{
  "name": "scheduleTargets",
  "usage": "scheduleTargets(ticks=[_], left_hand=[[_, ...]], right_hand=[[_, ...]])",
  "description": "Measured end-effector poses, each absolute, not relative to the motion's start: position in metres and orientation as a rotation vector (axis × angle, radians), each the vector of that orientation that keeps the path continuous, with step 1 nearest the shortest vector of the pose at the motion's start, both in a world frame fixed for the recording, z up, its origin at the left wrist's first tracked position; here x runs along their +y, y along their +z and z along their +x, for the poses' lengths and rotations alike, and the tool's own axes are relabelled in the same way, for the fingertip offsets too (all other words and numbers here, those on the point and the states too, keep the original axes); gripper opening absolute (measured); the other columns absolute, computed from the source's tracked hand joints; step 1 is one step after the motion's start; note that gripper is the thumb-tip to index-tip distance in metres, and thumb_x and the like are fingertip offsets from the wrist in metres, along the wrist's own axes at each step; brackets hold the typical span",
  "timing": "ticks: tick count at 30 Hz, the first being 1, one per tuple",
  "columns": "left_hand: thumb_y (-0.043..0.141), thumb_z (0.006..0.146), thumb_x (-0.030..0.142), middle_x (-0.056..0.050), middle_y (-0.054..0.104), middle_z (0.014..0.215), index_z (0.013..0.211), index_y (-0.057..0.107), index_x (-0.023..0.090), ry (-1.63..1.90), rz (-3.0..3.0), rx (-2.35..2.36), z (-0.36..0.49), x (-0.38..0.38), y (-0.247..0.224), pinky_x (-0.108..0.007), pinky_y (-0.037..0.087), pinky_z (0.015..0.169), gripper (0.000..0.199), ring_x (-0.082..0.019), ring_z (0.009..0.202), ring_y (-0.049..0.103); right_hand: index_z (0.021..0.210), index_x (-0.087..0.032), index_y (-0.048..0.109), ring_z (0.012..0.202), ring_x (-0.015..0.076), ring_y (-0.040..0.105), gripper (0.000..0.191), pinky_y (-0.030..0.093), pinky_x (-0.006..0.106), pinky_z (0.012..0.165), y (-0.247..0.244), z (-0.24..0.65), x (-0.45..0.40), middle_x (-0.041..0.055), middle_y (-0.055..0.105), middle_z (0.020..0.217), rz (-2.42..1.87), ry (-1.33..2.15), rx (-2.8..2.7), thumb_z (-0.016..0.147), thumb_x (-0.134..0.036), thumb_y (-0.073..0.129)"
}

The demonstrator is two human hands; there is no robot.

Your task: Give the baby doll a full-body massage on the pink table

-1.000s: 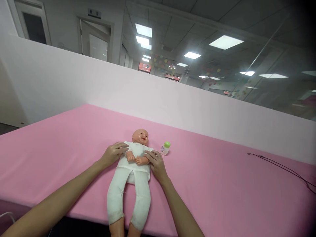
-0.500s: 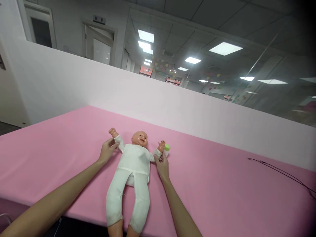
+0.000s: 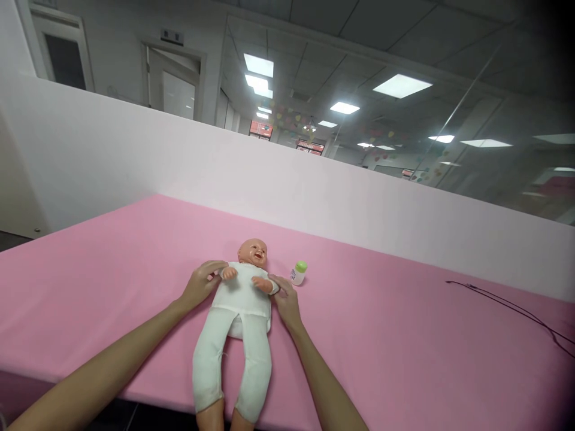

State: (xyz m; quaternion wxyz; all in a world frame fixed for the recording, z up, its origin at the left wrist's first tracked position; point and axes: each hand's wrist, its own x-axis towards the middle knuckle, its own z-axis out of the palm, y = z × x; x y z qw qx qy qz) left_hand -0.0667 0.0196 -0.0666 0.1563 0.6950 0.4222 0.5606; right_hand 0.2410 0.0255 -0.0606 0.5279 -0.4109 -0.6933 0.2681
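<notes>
Doll (image 3: 245, 293) face-up between both hands (image 3: 196, 287)

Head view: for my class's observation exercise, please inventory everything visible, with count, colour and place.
Doll: one, white clothes, lying face up on the pink surface
Bottle: one, whitish with green cap, beside the doll's shoulder
Cord: count unclear, dark, far right of the surface
Pink surface: one, pink, beneath the doll
Wall: one, low, white, behind the surface
Doors: two, pale, beyond the wall
Red panels: at least two, beyond the wall
Ceiling lights: several, white, overhead
Left hand: one, bare, at the doll's sleeve
Right hand: one, bare, at its other sleeve
</notes>
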Motion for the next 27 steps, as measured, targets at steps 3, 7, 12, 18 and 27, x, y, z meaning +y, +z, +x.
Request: scheduleTargets(ticks=[3,7,12,18,27], left_hand=[[0.069,0.089,0.047,-0.011,0.077,0.114,0.111,0.074,0.018,1.707,1.536,1.274,-0.07,0.025,-0.065,-0.035,0.059,0.08,0.037,-0.028,0.102,0.072],[0.08,0.073,0.061,-0.01,0.075,0.092,0.094,0.069,0.014,1.744,1.155,1.194,-0.078,0.036,-0.069,-0.037,0.06,0.072,0.052,-0.026,0.079,0.071],[0.073,0.085,0.046,-0.012,0.077,0.109,0.108,0.075,0.016,1.709,1.474,1.25,-0.078,0.034,-0.069,-0.037,0.058,0.077,0.038,-0.03,0.099,0.072],[0.051,0.1,0.016,-0.006,0.076,0.122,0.114,0.081,0.031,1.571,2.392,1.009,-0.069,0.024,-0.073,-0.039,0.055,0.093,0.036,-0.024,0.115,0.067],[0.066,0.091,0.034,-0.01,0.076,0.122,0.114,0.077,0.022,1.649,1.745,1.253,-0.071,0.025,-0.066,-0.036,0.057,0.082,0.029,-0.029,0.109,0.069]], right_hand=[[0.113,-0.018,0.076,0.102,0.0286,0.07,0.036,0.056,0.043,0.093,-0.061,0.244,0.03,0.0109,0.078,0.113,-1.075,0.739,-1.41,0.081,-0.035,0.07],[0.099,-0.014,0.075,0.088,0.0277,0.071,0.041,0.057,0.039,0.082,-0.061,0.251,0.036,0.011,0.078,0.095,-1.152,0.763,-1.295,0.079,-0.049,0.075],[0.106,-0.017,0.08,0.096,0.0288,0.071,0.038,0.057,0.041,0.087,-0.056,0.253,0.035,0.01,0.08,0.105,-1.053,0.822,-1.4,0.076,-0.039,0.079],[0.105,-0.032,0.086,0.126,0.0292,0.063,0.034,0.051,0.047,0.108,-0.056,0.247,0.027,0.0064,0.076,0.126,-0.877,0.831,-1.752,0.078,-0.022,0.068],[0.11,-0.024,0.082,0.11,0.0293,0.07,0.037,0.055,0.045,0.099,-0.059,0.248,0.034,0.0083,0.078,0.118,-0.984,0.906,-1.437,0.073,-0.029,0.08]])
